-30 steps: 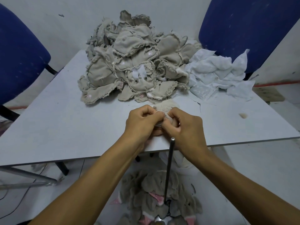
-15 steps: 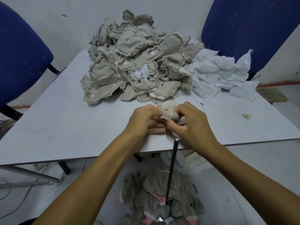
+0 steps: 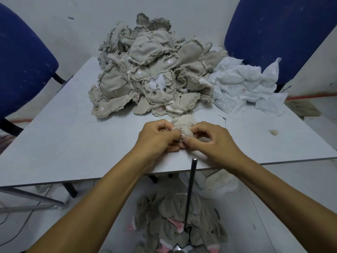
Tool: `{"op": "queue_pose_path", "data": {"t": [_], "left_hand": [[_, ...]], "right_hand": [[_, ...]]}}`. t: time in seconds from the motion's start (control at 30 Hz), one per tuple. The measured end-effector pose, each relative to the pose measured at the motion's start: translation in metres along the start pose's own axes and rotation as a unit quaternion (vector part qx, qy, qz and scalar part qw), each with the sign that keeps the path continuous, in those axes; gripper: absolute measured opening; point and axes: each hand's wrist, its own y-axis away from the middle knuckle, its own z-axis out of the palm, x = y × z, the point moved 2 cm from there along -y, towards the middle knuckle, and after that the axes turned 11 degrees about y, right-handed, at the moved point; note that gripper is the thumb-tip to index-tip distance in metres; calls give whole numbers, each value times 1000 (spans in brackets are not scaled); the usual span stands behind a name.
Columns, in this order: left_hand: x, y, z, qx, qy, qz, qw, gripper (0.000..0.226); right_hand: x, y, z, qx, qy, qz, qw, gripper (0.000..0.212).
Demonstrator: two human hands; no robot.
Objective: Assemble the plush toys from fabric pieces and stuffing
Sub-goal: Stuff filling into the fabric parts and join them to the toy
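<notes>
My left hand and right hand pinch a small plush piece at the table edge; light, limp, best held by its seam.

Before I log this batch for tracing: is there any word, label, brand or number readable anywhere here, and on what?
None: no readable text in this view.
Beige fabric pile: only small pink paw-print marks, no letters.
White fabric: a faint dotted pattern, no words.
Piece in the hands: no tag visible.
</notes>
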Motion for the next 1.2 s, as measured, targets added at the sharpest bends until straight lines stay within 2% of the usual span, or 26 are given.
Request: {"op": "queue_pose_path", "data": {"t": [0.13,0.33,0.53,0.7,0.77,0.83,0.93,1.03,1.07,1.13,1.2], "left_hand": [[-3,-2,1,15,-19,21,999,15],[-2,3,-2,-62,18,21,998,15],[-5,11,4,-19,-50,81,995,11],[-7,13,19,-41,-86,94,991,10],[-6,8,18,-8,-88,88,992,14],[-3,3,14,34,-146,120,981,19],[4,4,15,95,-202,206,953,20],[7,10,20,176,-165,229,943,20],[9,10,19,181,-164,232,942,23],[15,3,16,107,-181,229,951,28],[21,-4,13,-45,-190,191,962,34]], "right_hand": [[-1,-1,1,13,-7,16,1000,13],[0,-4,5,53,-57,83,993,23],[-1,-4,11,107,-19,80,991,23],[4,-8,8,151,0,105,983,23],[4,-10,7,116,-7,100,988,20],[1,-6,6,109,-8,87,990,18],[-5,-1,6,172,17,57,983,19],[-17,2,9,216,57,-8,975,21],[-20,3,10,221,67,-26,973,22],[-18,-1,6,216,62,-6,974,23],[-9,-8,-2,190,-3,69,979,25]]}}
